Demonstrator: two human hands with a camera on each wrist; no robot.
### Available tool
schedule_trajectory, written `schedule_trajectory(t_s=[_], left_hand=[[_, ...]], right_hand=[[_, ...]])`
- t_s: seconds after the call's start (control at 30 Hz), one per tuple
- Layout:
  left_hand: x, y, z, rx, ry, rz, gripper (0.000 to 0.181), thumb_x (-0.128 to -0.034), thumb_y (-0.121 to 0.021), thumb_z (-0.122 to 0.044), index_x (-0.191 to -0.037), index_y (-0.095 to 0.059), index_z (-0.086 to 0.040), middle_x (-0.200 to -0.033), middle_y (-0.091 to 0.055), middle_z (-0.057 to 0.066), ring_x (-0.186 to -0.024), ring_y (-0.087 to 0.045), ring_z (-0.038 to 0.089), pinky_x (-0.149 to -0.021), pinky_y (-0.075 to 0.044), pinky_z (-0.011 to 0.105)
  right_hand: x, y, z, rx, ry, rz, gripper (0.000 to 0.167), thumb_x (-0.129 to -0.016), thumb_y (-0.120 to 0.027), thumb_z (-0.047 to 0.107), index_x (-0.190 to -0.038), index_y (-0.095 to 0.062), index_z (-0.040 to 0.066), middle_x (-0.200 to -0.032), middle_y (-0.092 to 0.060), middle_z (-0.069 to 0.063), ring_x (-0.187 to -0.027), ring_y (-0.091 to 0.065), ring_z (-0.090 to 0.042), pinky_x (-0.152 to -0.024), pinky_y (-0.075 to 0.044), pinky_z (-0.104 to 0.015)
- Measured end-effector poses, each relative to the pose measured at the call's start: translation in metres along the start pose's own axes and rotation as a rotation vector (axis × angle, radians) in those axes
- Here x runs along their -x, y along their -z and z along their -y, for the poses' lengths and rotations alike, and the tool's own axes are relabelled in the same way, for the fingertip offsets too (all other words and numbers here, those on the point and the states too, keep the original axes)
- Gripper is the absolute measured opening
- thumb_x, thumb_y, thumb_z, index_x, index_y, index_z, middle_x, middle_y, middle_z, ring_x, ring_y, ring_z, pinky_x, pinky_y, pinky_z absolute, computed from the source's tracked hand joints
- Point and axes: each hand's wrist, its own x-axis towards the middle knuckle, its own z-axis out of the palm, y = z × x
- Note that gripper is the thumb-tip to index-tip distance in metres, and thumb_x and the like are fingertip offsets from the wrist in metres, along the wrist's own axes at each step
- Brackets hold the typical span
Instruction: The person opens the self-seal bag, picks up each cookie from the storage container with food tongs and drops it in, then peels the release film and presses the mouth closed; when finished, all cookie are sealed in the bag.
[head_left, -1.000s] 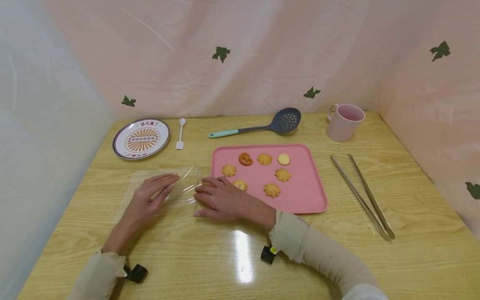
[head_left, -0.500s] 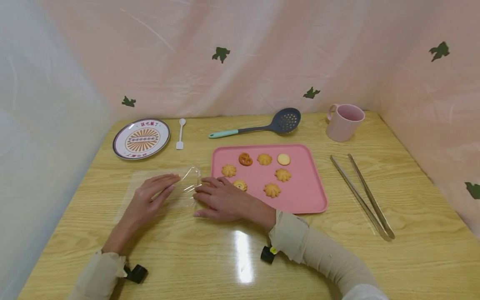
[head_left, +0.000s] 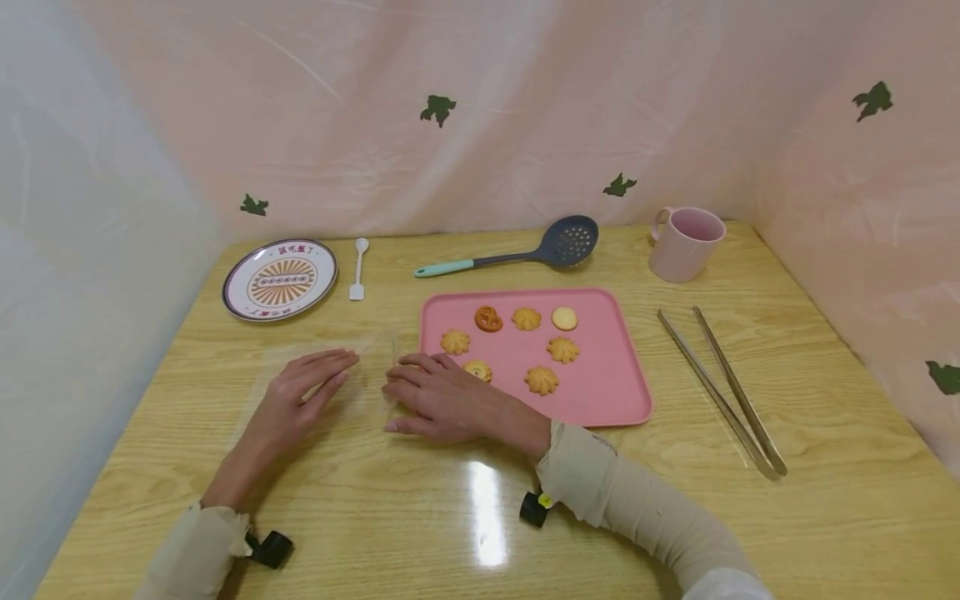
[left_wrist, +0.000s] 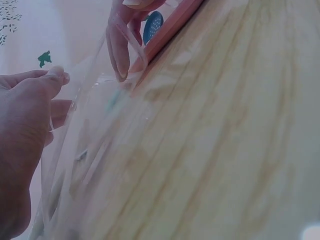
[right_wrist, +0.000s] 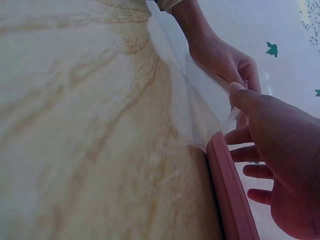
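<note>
A clear, thin plastic bag (head_left: 372, 379) is pinched in the fingers of the left hand (head_left: 300, 396) (whether by the right hand (head_left: 442, 400) too cannot be told), its earlier bright glints mostly lost.

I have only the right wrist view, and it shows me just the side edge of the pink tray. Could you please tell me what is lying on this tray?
Observer: In the head view, seven baked pieces can be seen on the pink tray.

Operator: Thank you. And on the table, farther from the person than the clear plastic, which object do you see between the plate and the ladle, if these are there?

Observer: Both are there, and between them lies a small white utensil, rounded at one end and squared at the other.
</note>
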Motion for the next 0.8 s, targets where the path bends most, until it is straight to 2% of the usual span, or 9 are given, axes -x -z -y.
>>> schedule_trajectory(t_s=[0.13, 0.4, 0.5, 0.67, 0.8], left_hand=[[0.000, -0.001, 0.000, -0.011, 0.006, 0.008, 0.042, -0.0883, -0.073, 0.012, -0.128, -0.072, -0.003, -0.129, -0.071, 0.012, -0.121, -0.062, 0.036, -0.113, -0.032, 0.021], [-0.001, -0.002, 0.000, -0.024, 0.030, 0.018, 0.040, -0.0892, -0.073, 0.010, -0.127, -0.073, -0.003, -0.129, -0.070, 0.012, -0.122, -0.062, 0.036, -0.112, -0.038, 0.033], [-0.001, -0.003, 0.001, -0.030, 0.031, 0.020, 0.040, -0.0896, -0.072, 0.010, -0.127, -0.073, -0.003, -0.129, -0.070, 0.013, -0.122, -0.062, 0.036, -0.111, -0.040, 0.036], [-0.001, -0.003, 0.000, -0.028, 0.035, 0.015, 0.038, -0.0900, -0.072, 0.010, -0.127, -0.073, -0.002, -0.128, -0.071, 0.014, -0.122, -0.062, 0.036, -0.112, -0.039, 0.032], [-0.001, -0.002, 0.000, -0.038, 0.037, 0.023, 0.037, -0.0910, -0.071, 0.009, -0.127, -0.072, -0.001, -0.128, -0.070, 0.014, -0.122, -0.062, 0.036, -0.112, -0.039, 0.034]], right_hand=[[0.002, 0.002, -0.001, 0.007, -0.002, -0.014, 0.057, -0.108, -0.045, 0.053, -0.150, -0.053, 0.016, -0.156, -0.047, -0.007, -0.148, -0.034, -0.025, -0.117, -0.032, -0.048], [0.015, 0.011, -0.009, 0.023, -0.046, -0.031, 0.056, -0.109, -0.045, 0.052, -0.150, -0.054, 0.016, -0.154, -0.048, -0.006, -0.145, -0.036, -0.025, -0.116, -0.034, -0.047], [0.025, 0.013, -0.014, 0.012, -0.061, -0.053, 0.053, -0.108, -0.048, 0.050, -0.148, -0.055, 0.015, -0.153, -0.048, -0.007, -0.144, -0.037, -0.025, -0.114, -0.036, -0.047], [0.046, 0.018, -0.024, -0.043, -0.094, -0.110, 0.051, -0.107, -0.054, 0.045, -0.146, -0.056, 0.013, -0.151, -0.049, -0.007, -0.142, -0.038, -0.027, -0.113, -0.036, -0.049], [0.064, 0.021, -0.032, -0.114, -0.139, -0.163, 0.050, -0.106, -0.058, 0.043, -0.144, -0.059, 0.011, -0.147, -0.052, -0.007, -0.139, -0.040, -0.028, -0.112, -0.036, -0.051]])
